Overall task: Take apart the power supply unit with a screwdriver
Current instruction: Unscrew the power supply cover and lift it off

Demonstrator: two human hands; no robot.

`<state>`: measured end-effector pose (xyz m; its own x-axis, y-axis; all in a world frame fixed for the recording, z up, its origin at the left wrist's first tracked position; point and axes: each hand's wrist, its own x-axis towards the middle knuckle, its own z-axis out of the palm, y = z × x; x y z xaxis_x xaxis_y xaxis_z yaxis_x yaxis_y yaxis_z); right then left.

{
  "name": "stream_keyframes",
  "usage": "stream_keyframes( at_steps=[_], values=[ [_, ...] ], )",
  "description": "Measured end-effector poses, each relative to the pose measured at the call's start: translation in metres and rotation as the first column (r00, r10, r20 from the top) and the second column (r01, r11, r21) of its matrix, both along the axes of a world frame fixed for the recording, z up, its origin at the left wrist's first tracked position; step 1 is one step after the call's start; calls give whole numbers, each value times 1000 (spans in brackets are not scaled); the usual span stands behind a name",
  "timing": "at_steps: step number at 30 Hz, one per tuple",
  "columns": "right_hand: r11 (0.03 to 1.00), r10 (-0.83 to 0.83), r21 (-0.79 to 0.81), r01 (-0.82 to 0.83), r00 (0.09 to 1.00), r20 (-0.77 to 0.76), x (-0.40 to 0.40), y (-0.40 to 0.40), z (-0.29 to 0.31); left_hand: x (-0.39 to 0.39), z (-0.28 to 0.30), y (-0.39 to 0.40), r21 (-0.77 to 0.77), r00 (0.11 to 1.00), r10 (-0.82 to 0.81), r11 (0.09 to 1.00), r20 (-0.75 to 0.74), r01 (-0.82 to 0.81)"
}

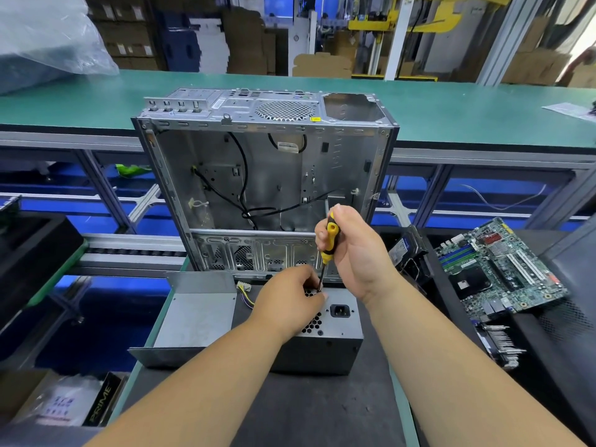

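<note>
The power supply unit [325,337] sits on the dark counter [322,411] right before you. Your left hand [290,304] pinches the screwdriver [329,243] shaft at its vented top, while your right hand [351,250] grips the yellow handle. Behind stands the emptied computer case [264,175]; a motherboard [503,269] lies to the right.

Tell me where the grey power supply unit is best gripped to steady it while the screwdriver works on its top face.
Probably grip the power supply unit by its flat side walls, coming from the left, fingers low on the box. The top face is taken by the vent holes, the socket and the screwdriver, and the right hand holds the tool.
</note>
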<state>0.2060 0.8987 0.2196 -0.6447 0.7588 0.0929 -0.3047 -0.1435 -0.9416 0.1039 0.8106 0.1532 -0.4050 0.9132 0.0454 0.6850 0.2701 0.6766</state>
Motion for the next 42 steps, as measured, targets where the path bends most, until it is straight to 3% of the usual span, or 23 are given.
stream_keyframes(
  at_steps=[7,14,19,28,32,37,42],
  values=[
    [999,-50,15,49,994,97,2,5,5,0,-1,1,-10,1000,2,1000,8,-2],
    [993,35,-113,-37,999,-14,-5,-3,7,0,0,0,-9,1000,3,1000,-3,-3],
    [995,35,-92,-38,999,-34,-3,-3,5,0,1,0,-7,1000,2,1000,-3,-2],
    [1000,-23,-5,24,996,85,2,4,9,0,0,0,-5,1000,-3,1000,15,3],
    [995,-7,-100,11,999,39,-2,1,11,0,0,0,1,1000,-4,1000,26,4],
    [995,23,-92,-25,999,-22,-4,-2,7,0,0,-1,4,999,-1,1000,33,1],
    [1000,-11,15,11,999,43,0,-1,4,0,-1,-1,1,1000,2,1000,28,-2]
  ],
)
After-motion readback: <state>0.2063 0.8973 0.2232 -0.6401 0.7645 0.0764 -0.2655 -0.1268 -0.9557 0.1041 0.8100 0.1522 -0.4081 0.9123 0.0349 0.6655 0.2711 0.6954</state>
